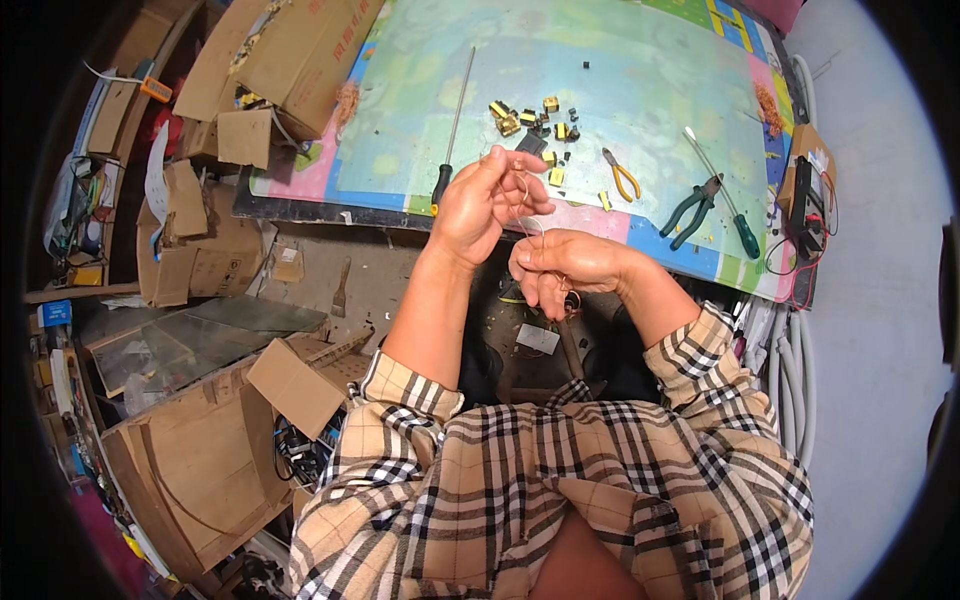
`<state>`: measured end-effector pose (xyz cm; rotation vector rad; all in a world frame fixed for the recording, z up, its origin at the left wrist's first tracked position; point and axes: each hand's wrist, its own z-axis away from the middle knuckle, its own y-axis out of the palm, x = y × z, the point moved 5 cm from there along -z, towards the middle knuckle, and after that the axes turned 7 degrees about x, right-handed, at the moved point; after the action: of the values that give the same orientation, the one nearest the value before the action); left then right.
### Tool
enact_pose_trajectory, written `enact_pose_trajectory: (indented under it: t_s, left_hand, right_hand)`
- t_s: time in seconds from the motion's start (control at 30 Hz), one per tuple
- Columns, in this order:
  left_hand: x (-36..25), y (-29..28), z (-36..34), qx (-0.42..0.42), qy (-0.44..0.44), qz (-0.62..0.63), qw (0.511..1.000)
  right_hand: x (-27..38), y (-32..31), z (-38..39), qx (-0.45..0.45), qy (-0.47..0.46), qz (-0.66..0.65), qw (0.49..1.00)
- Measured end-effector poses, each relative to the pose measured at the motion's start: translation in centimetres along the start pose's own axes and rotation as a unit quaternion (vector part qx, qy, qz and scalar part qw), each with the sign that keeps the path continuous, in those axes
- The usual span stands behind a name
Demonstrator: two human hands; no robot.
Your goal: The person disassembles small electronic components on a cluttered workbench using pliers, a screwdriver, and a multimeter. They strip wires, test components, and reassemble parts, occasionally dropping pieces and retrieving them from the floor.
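Thin copper wire runs in loose loops between my two hands, just off the table's near edge. My left hand is raised, its fingers curled around one part of the wire. Lower and to the right, my right hand pinches another part, and a small coil hangs below its fingers. Beyond my hands, several small yellow-and-black transformers and dark fragments lie in a loose cluster on the table mat. A long screwdriver lies left of the cluster.
Right of the cluster are yellow-handled cutters, green-handled pliers and a green-handled screwdriver. A black meter with leads sits at the table's right edge. Cardboard boxes crowd the left. A brush lies on the floor.
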<state>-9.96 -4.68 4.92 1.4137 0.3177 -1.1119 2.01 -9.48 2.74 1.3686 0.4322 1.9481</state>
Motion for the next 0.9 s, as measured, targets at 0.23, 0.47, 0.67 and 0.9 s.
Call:
enact_pose_trajectory:
  t_s: [0.23,0.47,0.67,0.9]
  left_hand:
    - [0.1,-0.1,0.8,-0.021,-0.022,0.127,0.991]
    - [-3.6,-6.0,1.5,-0.17,0.079,0.149,0.971]
    - [-8.1,-10.1,5.7,-0.266,0.176,0.103,0.942]
    - [-10.3,-10.2,7.8,-0.375,0.239,-0.005,0.896]
  right_hand:
    - [-0.4,0.4,-1.0,0.043,-0.019,-0.02,0.999]
    - [0.5,-0.3,-0.2,-0.021,-0.075,-0.003,0.997]
    - [1.3,-1.9,1.7,-0.032,-0.116,-0.013,0.993]
    - [2.3,-4.4,5.0,-0.095,-0.145,0.056,0.983]
